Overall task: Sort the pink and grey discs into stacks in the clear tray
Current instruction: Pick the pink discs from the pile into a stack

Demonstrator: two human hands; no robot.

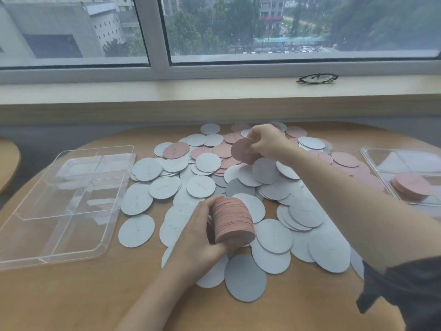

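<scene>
A wide heap of loose grey discs (207,186) and pink discs (176,150) covers the middle of the round wooden table. My left hand (198,237) grips a thick stack of pink discs (232,220) just above the near part of the heap. My right hand (265,142) reaches to the far side and pinches a single pink disc (242,151) lifted off the pile. An empty clear tray (71,168) with dividers lies at the left. A second clear tray (372,151) at the right edge holds a short pink stack (412,186).
The wooden table (71,295) has bare surface along its near edge and front left. A pair of black glasses (317,78) lies on the window sill behind the table. Another table's edge (9,161) shows at the far left.
</scene>
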